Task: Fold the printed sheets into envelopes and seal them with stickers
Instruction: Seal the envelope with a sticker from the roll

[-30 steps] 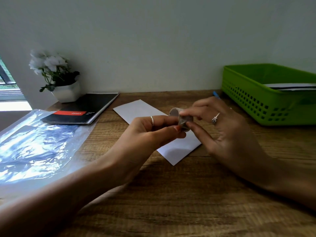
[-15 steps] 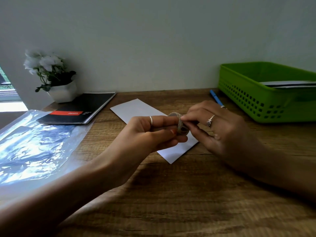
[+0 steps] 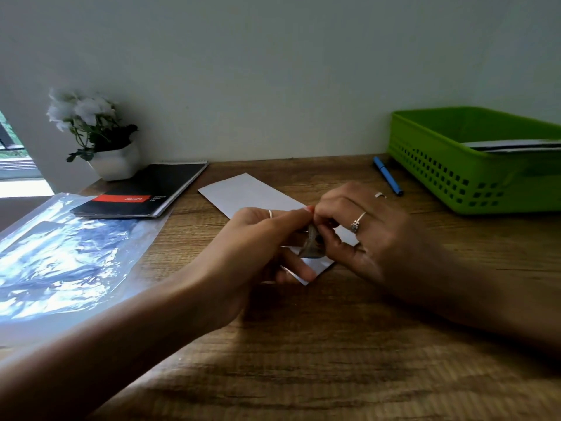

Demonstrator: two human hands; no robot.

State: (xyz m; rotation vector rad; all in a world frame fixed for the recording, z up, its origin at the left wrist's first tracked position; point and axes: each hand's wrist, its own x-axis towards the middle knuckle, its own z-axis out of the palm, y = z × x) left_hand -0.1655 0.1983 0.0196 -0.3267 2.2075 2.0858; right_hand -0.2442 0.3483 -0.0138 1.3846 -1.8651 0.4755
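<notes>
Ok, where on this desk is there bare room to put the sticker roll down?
Bare wood runs along the near edge of the desk, below both hands. Another patch lies between the envelope and the pen. The left is crowded: plastic sleeve, notebook, plant. The basket fills the far right.

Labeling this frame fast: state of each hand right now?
Left hand: closed, grip on the small sticker roll.
Right hand: fingertips pinched at the same roll.
</notes>
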